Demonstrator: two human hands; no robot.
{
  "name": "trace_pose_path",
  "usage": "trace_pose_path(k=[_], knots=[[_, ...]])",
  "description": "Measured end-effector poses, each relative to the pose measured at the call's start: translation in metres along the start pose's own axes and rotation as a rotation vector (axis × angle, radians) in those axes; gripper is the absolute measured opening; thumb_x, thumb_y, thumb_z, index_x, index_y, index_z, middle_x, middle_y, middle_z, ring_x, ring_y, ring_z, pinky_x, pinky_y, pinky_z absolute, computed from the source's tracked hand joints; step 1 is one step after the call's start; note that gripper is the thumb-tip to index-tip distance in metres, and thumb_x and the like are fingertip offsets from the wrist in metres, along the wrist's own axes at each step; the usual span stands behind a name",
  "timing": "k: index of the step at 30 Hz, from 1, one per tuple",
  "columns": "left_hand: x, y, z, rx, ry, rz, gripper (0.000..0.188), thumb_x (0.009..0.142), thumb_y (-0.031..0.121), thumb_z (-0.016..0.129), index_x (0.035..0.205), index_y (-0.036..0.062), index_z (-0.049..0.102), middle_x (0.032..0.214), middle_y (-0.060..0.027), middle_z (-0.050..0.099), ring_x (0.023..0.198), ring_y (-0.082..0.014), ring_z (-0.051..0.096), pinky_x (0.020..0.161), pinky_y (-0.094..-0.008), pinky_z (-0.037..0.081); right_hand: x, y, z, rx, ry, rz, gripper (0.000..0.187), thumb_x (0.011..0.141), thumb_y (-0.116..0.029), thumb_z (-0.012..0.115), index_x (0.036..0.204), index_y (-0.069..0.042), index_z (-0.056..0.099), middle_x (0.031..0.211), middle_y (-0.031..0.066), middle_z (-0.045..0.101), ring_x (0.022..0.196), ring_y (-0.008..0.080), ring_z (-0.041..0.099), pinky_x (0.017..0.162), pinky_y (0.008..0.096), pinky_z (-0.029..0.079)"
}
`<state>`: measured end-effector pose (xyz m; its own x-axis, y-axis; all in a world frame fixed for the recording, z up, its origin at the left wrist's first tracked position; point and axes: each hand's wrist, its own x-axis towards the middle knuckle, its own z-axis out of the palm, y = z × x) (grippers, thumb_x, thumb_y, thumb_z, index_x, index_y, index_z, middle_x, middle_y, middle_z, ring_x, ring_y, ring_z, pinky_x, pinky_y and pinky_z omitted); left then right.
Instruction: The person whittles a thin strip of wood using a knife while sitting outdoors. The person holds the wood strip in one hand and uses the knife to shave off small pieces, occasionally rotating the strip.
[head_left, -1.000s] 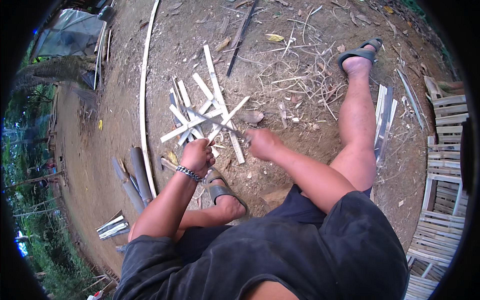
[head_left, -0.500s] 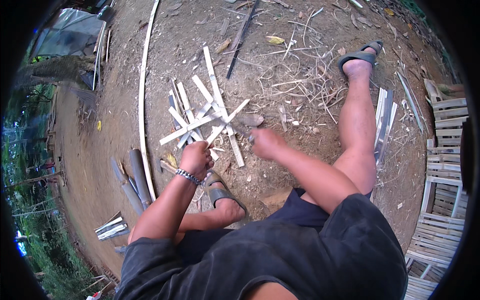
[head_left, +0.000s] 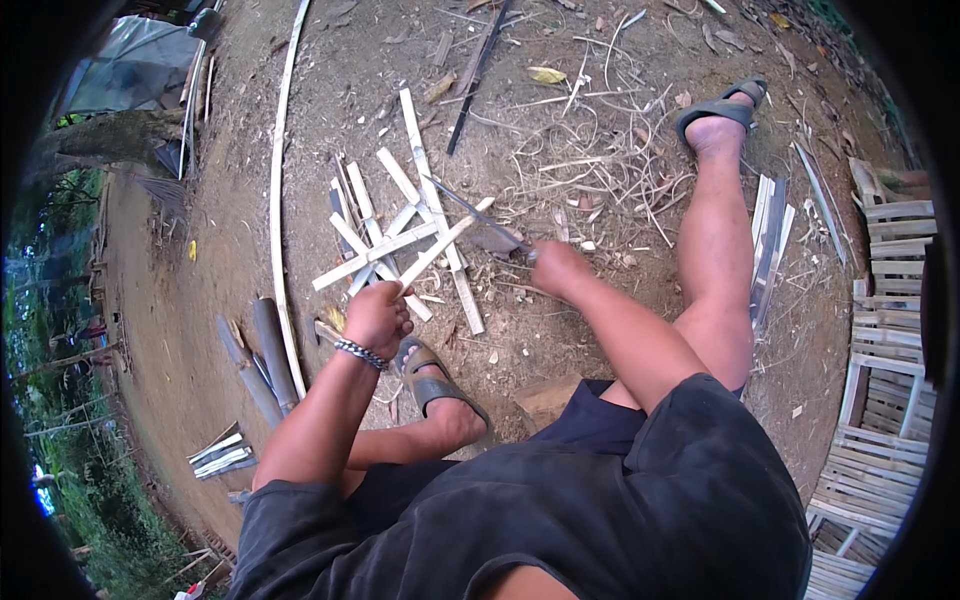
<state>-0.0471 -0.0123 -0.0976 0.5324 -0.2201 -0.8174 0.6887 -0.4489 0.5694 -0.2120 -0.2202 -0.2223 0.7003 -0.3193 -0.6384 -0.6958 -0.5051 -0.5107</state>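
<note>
Brown earth scattered with dry leaves and wood chips fills an outdoor yard, seen from above through a round fisheye view. Greenery runs along the left edge, and a slatted bamboo frame stands at the right.

A seated person in a dark shirt and sandals reaches forward with both arms. The left hand, with a chain bracelet at its wrist, is a tight grip pinching the near end of a pale strip, which slants up and away to the right. The right hand is a closed fist around the handle of a knife, its thin dark blade pointing up and left across the strip's far end; whether blade and strip touch, I cannot tell.

Beneath and beyond the held strip, more pale strips lie crisscrossed on the ground. Curly shavings spread to their right, near the outstretched foot. Well to the left lie a long, gently curved strip and two round poles.
</note>
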Motion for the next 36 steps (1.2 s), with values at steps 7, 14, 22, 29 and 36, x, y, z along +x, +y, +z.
trace_pose_path(k=[7, 14, 22, 29, 36], knots=[[0.005, 0.002, -0.009, -0.007, 0.030, 0.005, 0.019, 0.097, 0.020, 0.050, 0.094, 0.0017, 0.055, 0.057, 0.0083, 0.035, 0.044, -0.0062, 0.030, 0.045, -0.0240, 0.031, -0.009, -0.013, 0.008, -0.023, 0.003, -0.032, 0.032, 0.086, -0.011, 0.058, 0.118, -0.006, 0.066, 0.117, 0.0188, 0.068, 0.110, 0.0346, 0.065, 0.095, 0.0434, 0.051], [0.001, 0.002, -0.013, 0.017, 0.015, -0.006, 0.019, 0.098, 0.020, 0.049, 0.094, 0.0025, 0.056, 0.056, 0.0070, 0.034, 0.045, -0.0069, 0.031, 0.045, -0.0241, 0.031, -0.004, -0.007, 0.001, -0.003, -0.045, 0.174, 0.033, 0.086, -0.011, 0.058, 0.117, -0.005, 0.066, 0.117, 0.0188, 0.067, 0.107, 0.0337, 0.066, 0.091, 0.0425, 0.054], [0.011, 0.017, -0.013, 0.032, 0.017, 0.012, 0.020, 0.098, 0.018, 0.048, 0.095, 0.0009, 0.057, 0.057, 0.0076, 0.036, 0.045, -0.0069, 0.031, 0.048, -0.0254, 0.032, 0.003, 0.045, 0.005, 0.042, 0.043, 0.181, 0.033, 0.087, -0.015, 0.059, 0.118, -0.006, 0.065, 0.120, 0.0202, 0.066, 0.111, 0.0368, 0.064, 0.095, 0.0445, 0.051], [0.023, 0.024, -0.033, -0.077, -0.060, -0.098, 0.023, 0.101, 0.020, 0.043, 0.098, 0.0012, 0.057, 0.056, 0.0116, 0.033, 0.045, -0.0035, 0.031, 0.048, -0.0218, 0.034, -0.021, 0.015, -0.007, 0.055, -0.025, 0.122, 0.031, 0.089, -0.014, 0.058, 0.118, -0.006, 0.064, 0.117, 0.0198, 0.066, 0.108, 0.0353, 0.065, 0.094, 0.0441, 0.051], [0.034, 0.017, -0.053, -0.213, -0.115, -0.151, 0.030, 0.102, 0.018, 0.037, 0.110, -0.0010, 0.059, 0.055, 0.0117, 0.032, 0.043, -0.0020, 0.030, 0.045, -0.0203, 0.036, 0.002, 0.052, 0.011, 0.056, 0.022, 0.190, 0.028, 0.085, -0.015, 0.061, 0.110, -0.004, 0.069, 0.109, 0.0191, 0.069, 0.097, 0.0334, 0.068, 0.086, 0.0426, 0.054]])
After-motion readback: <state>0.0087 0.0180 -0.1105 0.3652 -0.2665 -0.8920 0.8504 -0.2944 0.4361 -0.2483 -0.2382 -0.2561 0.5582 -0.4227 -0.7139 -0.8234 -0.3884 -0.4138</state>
